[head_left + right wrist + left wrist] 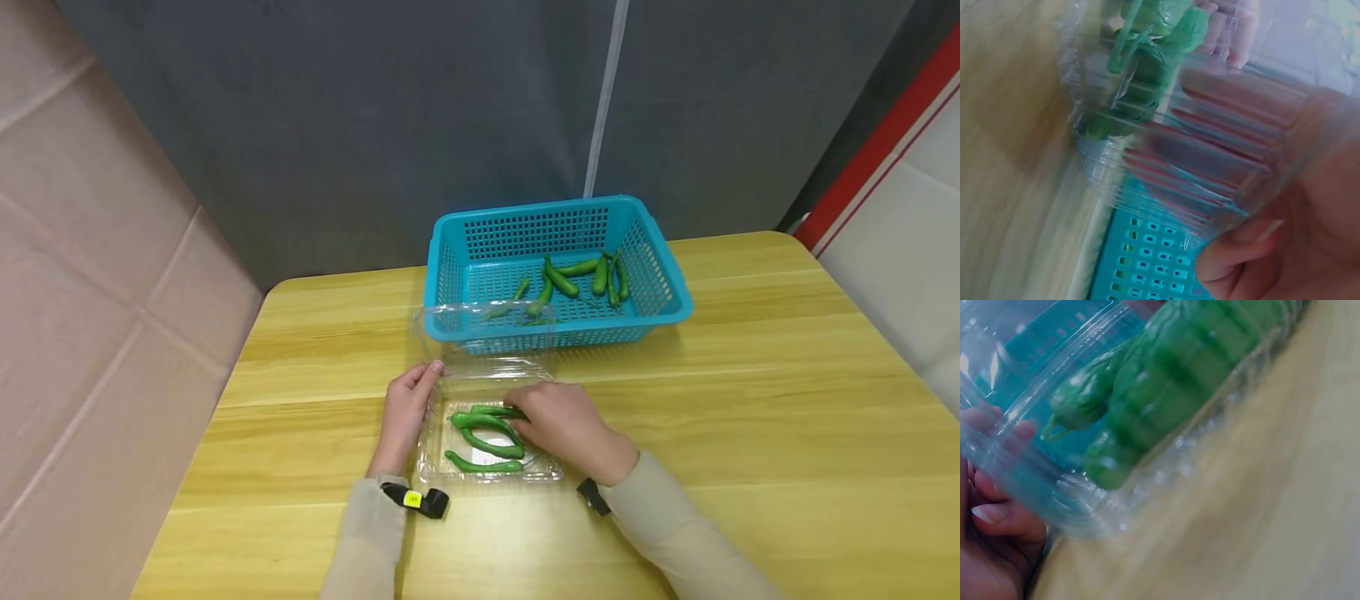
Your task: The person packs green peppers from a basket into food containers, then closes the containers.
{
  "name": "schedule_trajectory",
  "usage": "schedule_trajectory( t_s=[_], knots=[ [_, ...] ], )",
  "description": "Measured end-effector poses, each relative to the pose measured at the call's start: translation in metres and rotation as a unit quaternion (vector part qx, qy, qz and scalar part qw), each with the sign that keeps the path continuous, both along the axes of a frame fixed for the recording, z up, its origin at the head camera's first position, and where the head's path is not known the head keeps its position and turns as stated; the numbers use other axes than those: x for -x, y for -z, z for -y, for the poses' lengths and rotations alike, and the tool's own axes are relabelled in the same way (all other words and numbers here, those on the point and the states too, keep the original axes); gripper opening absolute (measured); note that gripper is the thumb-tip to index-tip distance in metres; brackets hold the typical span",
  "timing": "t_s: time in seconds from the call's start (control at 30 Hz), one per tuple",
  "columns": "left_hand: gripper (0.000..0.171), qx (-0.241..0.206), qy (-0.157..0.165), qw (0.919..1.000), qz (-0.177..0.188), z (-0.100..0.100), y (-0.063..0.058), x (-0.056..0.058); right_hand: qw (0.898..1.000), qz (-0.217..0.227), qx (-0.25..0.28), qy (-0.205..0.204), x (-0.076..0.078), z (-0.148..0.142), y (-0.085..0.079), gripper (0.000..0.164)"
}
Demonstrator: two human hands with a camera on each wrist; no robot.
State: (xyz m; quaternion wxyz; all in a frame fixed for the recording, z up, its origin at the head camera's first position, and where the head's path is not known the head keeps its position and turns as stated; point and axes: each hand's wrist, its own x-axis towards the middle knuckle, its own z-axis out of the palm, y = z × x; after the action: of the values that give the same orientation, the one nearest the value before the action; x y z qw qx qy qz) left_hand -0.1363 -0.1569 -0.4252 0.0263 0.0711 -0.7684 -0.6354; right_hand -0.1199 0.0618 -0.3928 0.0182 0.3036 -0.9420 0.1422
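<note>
An open clear plastic clamshell box (491, 392) lies on the table with several long green chili peppers (486, 467) inside. My left hand (405, 408) grips the box's left edge near the hinge; its fingers (1007, 519) bend beside the clear wall in the left wrist view. Reaching over the right side, my right hand (566, 421) has its thumb and finger around the end of the farthest green chili pepper (491, 410). Through the ribbed wall (1210, 175), the right wrist view shows fingers inside the box, partly blurred.
Behind the box stands a blue plastic basket (667, 312) holding several more green chili peppers (562, 281). The raised clear lid (487, 333) overlaps its front wall. A dark grey curtain (360, 142) hangs behind the wooden table (787, 400).
</note>
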Motion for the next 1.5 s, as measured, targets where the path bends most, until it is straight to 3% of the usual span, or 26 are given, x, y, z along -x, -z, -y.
schedule_trajectory(
  t_s=[0.37, 0.53, 0.9, 1.2, 1.5],
  knots=[
    [0.033, 0.0, 0.005, 1.0, 0.003, -0.001, 0.0, -0.001, 0.998, -0.059, -0.003, -0.01, -0.003, -0.002, 0.006, 0.019],
    [0.033, -0.003, 0.007, 1.0, 0.006, -0.002, 0.001, -0.002, 0.998, -0.065, -0.009, -0.008, -0.004, -0.002, 0.009, 0.026],
    [0.032, -0.007, 0.011, 0.9999, 0.001, 0.0, 0.003, -0.002, 0.998, -0.054, -0.007, -0.014, -0.004, -0.002, 0.007, 0.027],
    [0.034, -0.004, 0.009, 0.9999, -0.003, 0.002, 0.002, -0.002, 1.0, 0.021, 0.016, -0.012, -0.002, -0.002, -0.003, 0.011],
    [0.034, -0.012, 0.008, 0.9999, -0.002, 0.001, 0.002, -0.002, 0.998, 0.03, 0.049, -0.009, 0.002, -0.013, -0.018, 0.019]
  ],
)
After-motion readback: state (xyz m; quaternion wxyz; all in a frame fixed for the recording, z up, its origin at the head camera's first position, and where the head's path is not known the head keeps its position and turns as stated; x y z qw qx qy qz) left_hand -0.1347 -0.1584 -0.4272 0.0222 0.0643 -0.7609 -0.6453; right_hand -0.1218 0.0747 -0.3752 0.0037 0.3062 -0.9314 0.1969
